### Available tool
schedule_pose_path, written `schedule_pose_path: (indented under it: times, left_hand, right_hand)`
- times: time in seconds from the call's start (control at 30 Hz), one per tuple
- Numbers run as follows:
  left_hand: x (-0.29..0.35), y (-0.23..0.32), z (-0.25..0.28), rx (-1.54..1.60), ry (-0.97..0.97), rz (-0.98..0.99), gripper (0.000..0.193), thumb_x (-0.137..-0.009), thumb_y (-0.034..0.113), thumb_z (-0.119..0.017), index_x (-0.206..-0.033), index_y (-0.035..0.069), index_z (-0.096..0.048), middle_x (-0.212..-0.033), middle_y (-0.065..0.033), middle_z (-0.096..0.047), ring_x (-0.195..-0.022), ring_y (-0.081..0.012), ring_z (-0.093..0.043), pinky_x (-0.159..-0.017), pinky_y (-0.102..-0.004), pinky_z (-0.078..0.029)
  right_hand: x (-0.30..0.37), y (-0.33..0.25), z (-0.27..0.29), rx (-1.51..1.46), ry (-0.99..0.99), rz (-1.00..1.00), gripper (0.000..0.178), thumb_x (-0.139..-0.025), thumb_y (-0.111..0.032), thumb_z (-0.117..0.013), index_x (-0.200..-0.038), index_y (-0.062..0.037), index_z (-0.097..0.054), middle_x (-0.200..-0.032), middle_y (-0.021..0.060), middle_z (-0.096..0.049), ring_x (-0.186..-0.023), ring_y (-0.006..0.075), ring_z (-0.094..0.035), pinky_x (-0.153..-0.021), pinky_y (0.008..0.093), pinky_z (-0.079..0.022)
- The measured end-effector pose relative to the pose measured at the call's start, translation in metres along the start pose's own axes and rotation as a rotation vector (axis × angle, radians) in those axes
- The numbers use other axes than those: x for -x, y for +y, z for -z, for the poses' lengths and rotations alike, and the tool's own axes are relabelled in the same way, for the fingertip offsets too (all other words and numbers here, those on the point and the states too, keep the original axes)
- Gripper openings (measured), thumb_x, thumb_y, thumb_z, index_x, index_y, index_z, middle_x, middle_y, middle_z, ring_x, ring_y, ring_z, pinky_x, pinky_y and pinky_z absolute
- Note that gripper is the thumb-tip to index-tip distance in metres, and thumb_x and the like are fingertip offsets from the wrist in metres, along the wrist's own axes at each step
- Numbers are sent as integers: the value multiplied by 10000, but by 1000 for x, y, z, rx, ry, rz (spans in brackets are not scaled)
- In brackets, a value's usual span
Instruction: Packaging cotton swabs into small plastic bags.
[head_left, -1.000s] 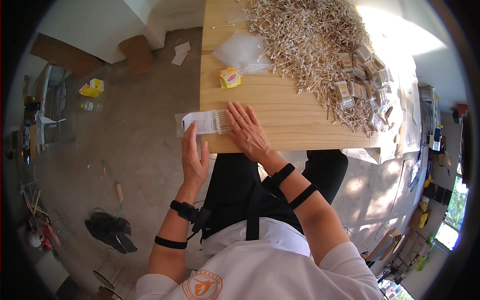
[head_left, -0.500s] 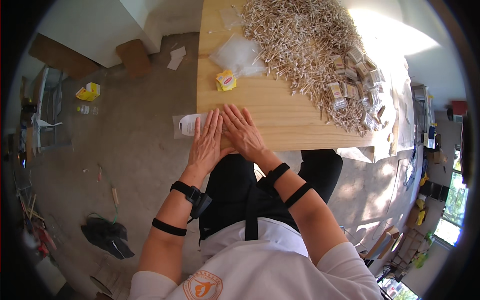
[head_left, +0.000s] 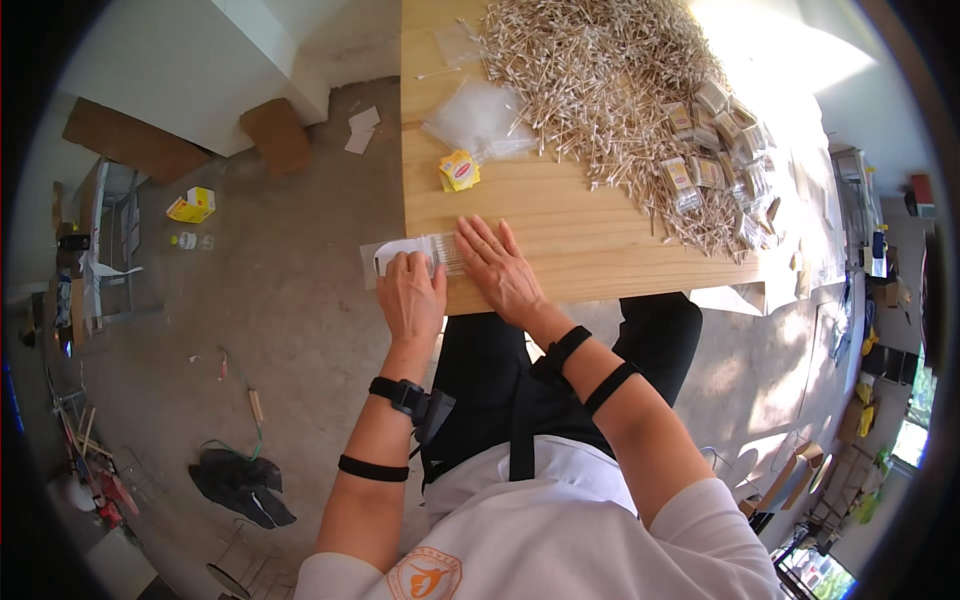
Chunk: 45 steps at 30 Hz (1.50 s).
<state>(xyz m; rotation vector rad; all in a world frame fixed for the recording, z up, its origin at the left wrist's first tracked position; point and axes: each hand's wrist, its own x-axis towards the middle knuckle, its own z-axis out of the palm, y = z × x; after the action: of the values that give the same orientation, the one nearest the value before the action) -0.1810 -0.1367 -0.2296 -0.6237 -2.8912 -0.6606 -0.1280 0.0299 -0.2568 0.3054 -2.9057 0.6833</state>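
Note:
At the table's near left corner lies a clear plastic bag (head_left: 370,262) with a white card and a row of cotton swabs (head_left: 447,252) in it. Its left end sticks out past the table edge. My left hand (head_left: 412,298) has its fingers curled down onto the card part, closed on the bag; the fingertips are partly hidden. Flat over the right end of the swabs rests my right hand (head_left: 500,275), fingers stretched out and covering part of the bag. A stack of small yellow cards (head_left: 460,171) lies just beyond, below some empty clear bags (head_left: 478,120).
A large heap of loose cotton swabs (head_left: 600,90) covers the far middle of the wooden table (head_left: 580,240). Several filled packs (head_left: 682,185) sit at its right side. On the floor to the left are a yellow box (head_left: 192,205) and a clear bottle (head_left: 185,241).
My left hand has drawn back toward me and curled its fingers, uncovering the swabs. My right hand stays flat on the bag. The whole view has shifted slightly.

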Motion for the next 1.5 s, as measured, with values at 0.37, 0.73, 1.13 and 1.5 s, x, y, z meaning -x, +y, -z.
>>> schedule_pose_path:
  times: [0.37,0.73,1.13,1.5]
  left_hand:
    - [-18,2,-11,-149,-164,129,141,-846,123,-701,-881,13,-621,-915,-177,-654,-871,-370,-657,-765,-462,-532]
    - [-16,-10,1,82,-153,237,160,-840,185,-652,-780,39,-625,-793,-138,-677,-753,-353,-657,-671,-471,-506]
    - [-13,-4,-1,36,-80,178,143,-824,162,-681,-786,44,-611,-795,-130,-670,-746,-365,-653,-666,-470,-512]
    - [25,-35,-8,979,357,884,668,-932,305,-715,-1419,11,-364,-1178,-94,-584,-1125,-209,-549,-897,-355,-451]
  right_hand:
    - [1,0,-1,4,30,-8,552,-936,-142,-480,-1466,5,-427,-1612,138,-308,-1518,267,-234,-1246,489,-135]
    - [-1,-1,-4,-17,57,5,550,-933,-149,-469,-1456,15,-434,-1599,141,-334,-1512,267,-250,-1247,467,-150]
    - [-14,-20,-23,24,71,-7,565,-911,-137,-490,-1453,17,-443,-1596,148,-337,-1513,280,-247,-1244,475,-158]
    - [-16,-28,-16,-134,46,-104,592,-984,-265,-524,-1494,2,-386,-1627,127,-275,-1532,257,-182,-1245,497,-103]
